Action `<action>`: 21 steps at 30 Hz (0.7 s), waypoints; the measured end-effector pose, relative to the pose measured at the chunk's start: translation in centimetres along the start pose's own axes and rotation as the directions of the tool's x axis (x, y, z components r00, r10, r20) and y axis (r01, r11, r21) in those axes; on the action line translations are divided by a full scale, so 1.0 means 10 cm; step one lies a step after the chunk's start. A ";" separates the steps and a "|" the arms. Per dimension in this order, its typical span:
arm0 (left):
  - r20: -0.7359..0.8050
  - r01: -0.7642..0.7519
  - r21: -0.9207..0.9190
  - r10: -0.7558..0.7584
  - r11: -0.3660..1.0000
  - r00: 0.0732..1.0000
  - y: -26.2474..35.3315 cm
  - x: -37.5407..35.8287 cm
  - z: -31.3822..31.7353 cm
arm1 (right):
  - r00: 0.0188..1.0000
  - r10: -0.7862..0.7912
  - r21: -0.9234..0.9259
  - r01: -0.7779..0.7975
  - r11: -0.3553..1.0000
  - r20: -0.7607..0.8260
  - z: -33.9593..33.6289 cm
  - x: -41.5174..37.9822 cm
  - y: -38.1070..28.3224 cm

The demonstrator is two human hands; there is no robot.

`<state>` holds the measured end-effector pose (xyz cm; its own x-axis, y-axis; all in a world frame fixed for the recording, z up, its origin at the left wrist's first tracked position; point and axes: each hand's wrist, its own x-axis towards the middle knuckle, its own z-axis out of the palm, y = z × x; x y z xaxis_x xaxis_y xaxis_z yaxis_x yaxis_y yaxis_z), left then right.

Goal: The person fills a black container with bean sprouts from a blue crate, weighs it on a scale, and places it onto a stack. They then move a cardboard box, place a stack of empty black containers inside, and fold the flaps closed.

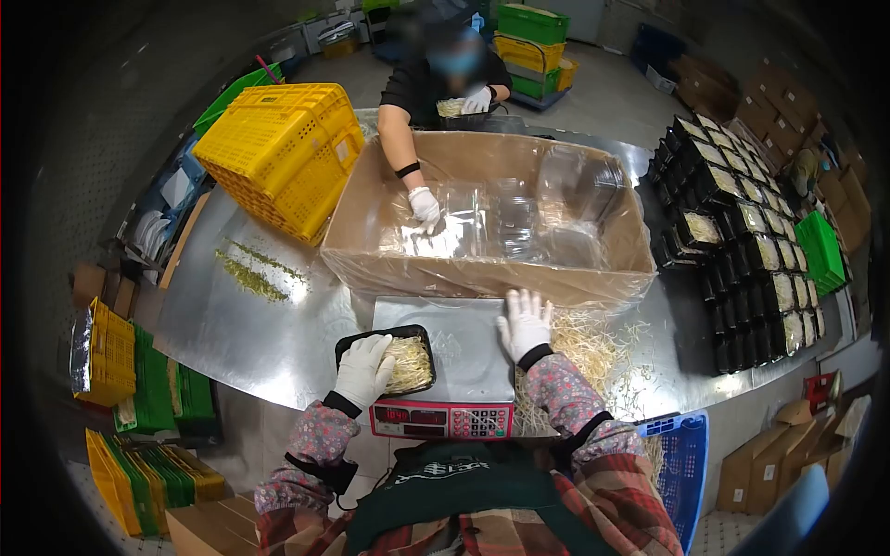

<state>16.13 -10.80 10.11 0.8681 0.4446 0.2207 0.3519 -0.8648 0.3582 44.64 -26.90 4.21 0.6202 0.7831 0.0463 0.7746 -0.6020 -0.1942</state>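
Note:
My left hand (pixel 364 371), in a white glove, is closed on the left side of a black tray (pixel 429 335), its fingers lying over the sprouts inside. Pale bean sprouts (pixel 408 364) fill the tray, which overlaps the left edge of a steel scale platform (pixel 468 357). My right hand (pixel 526 326), also gloved, has its fingers spread and holds nothing. It is at the platform's right edge, beside a loose heap of sprouts (pixel 589 357). The scale's red panel (pixel 442 420) faces me with a lit display.
Beyond the scale stands a cardboard box (pixel 482 278) lined with plastic, holding clear plastic lids (pixel 514 218). A co-worker's gloved hand (pixel 425 209) reaches into it. Stacked filled trays (pixel 756 241) stand right, a yellow crate (pixel 269 153) left, a blue basket (pixel 691 463) near my right side.

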 end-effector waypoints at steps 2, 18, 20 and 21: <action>-0.004 0.001 0.020 -0.001 1.000 1.000 0.04 0.04 0.01 | 0.948 -0.298 0.197 0.316 0.928 -0.116 0.07 0.03 -0.39; -0.033 -0.050 -0.026 0.049 0.998 0.998 0.50 0.56 0.35 | 1.000 -0.024 0.452 0.027 0.892 -0.012 -1.15 0.37 0.74; -0.063 -0.089 -0.060 0.086 0.994 0.994 0.68 0.73 0.39 | 0.989 0.026 0.491 0.048 0.870 -0.143 -1.14 0.84 0.98; -0.094 -0.119 -0.055 0.113 0.991 0.989 0.73 0.78 0.42 | 0.980 0.029 0.458 0.065 0.886 -0.195 -1.11 1.10 1.12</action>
<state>26.96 -14.61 10.62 0.8655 0.3638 0.3443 0.2265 -0.8974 0.3787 61.53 -26.79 13.39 0.6549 0.7197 0.2306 0.6697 -0.4114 -0.6182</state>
